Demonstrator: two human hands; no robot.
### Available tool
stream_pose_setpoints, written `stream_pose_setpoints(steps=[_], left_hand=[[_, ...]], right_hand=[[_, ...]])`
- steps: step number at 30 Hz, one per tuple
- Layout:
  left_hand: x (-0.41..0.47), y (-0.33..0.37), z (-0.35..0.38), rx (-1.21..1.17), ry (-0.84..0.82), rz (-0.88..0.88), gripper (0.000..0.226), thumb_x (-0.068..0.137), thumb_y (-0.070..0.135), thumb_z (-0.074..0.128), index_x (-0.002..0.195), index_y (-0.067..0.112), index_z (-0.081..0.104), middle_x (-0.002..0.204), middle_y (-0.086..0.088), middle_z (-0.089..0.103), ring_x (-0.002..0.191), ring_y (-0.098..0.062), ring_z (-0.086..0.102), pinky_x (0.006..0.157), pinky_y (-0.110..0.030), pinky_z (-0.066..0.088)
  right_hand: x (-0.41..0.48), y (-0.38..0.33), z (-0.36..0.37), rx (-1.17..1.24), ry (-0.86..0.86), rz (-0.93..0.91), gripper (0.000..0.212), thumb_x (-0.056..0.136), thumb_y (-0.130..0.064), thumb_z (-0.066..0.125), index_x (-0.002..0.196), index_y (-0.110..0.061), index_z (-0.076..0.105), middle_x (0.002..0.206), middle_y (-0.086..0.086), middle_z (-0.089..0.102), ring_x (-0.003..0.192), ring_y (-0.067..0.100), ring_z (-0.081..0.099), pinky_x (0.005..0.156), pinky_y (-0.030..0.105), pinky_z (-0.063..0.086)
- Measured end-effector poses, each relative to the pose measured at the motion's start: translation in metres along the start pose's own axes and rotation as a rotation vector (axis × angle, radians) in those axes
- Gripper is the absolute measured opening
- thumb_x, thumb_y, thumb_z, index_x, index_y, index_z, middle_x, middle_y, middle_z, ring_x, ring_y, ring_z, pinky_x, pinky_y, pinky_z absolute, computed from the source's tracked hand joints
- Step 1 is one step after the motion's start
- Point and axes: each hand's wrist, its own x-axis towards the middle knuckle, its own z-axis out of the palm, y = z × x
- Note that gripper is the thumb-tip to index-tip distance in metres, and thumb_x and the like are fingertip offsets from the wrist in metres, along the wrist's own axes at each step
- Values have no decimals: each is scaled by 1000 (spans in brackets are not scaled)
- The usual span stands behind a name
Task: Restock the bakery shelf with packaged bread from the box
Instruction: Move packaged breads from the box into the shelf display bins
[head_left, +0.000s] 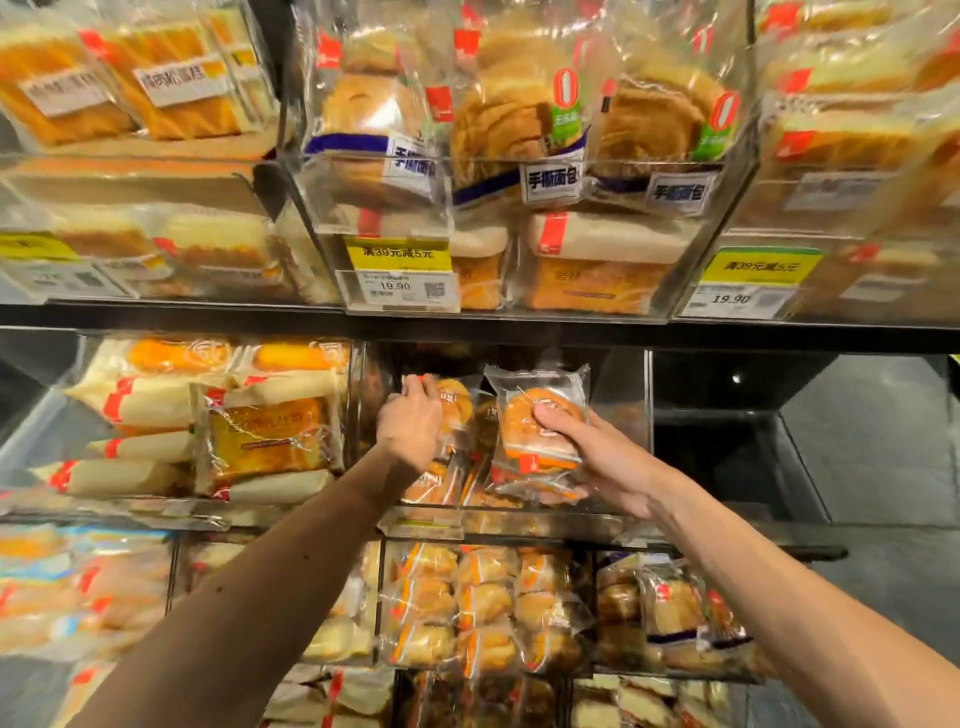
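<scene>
Partly, packet (523, 415) hides right hand (613, 462).

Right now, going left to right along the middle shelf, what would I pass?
white-wrapped bread packs → orange-labelled bread pack → left hand → round bun packet → right hand holding it → dark bin

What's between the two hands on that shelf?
In the head view, bread packs fill it: a bun pack touching the left hand, and the round pack the right hand grips.
</scene>
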Motion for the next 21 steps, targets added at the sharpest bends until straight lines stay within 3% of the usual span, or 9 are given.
stream_pose_setpoints(steps=[3,5,7,9,10,12,15,18,21], left_hand=[[-15,-1,-11,-173,153,74,74,94,12,61,155,11,18,144,-17,34,117,-30,56,87,-36,51],[-27,3,-16,-575,248,115,52,99,30,56,146,15,39,133,-9,48,111,-24,57,89,-35,48],[-38,6,-27,-1130,-2,65,55,98,55,47,140,19,49,135,-1,54,115,-19,55,97,-32,45],[-46,8,-31,-1527,-353,-12,72,93,69,41,150,27,33,144,9,42,130,-22,47,108,-40,41],[-47,7,-29,-1619,-424,-20,73,88,75,42,148,35,30,145,13,39,133,-24,46,109,-45,40],[-45,0,-23,-1701,-449,1,78,74,85,52,139,45,38,145,13,47,130,-23,51,108,-56,39],[-43,-4,-19,-1832,-490,-21,66,75,77,60,129,44,44,125,12,63,117,-14,61,105,-47,45],[-40,-4,-15,-1857,-421,-55,73,83,69,60,143,31,44,131,3,63,112,-15,66,95,-38,55],[-46,-3,-9,-1750,-254,-81,32,101,45,50,126,27,56,117,-1,68,101,-13,69,77,-26,57]], right_hand=[[-3,-2,2,77,-47,-5,73,80,-52,77,137,-19,44,119,22,67,102,36,67,82,50,48],[-9,-5,4,107,-95,-3,65,85,-51,70,138,-21,47,125,19,65,113,36,65,89,54,54],[-14,-9,9,146,-121,12,61,87,-51,64,137,-19,50,125,18,66,111,35,66,92,55,55],[-18,-14,17,159,-115,24,56,86,-51,59,132,-18,55,123,17,68,110,34,67,96,57,51],[-19,-16,21,151,-106,30,55,86,-51,59,130,-18,57,123,16,68,112,34,66,99,59,48],[-16,-17,25,151,-121,39,57,88,-52,60,134,-18,55,127,17,66,117,37,63,102,62,45],[-8,-20,35,104,-131,39,69,86,-60,62,138,-17,52,130,18,63,120,39,60,102,59,46],[-3,-24,47,-75,155,-17,102,63,-72,77,137,-13,40,124,10,63,110,27,65,98,48,51],[-1,-22,51,-337,499,-172,82,68,-64,77,122,-17,40,112,-1,58,100,13,60,93,38,52]])
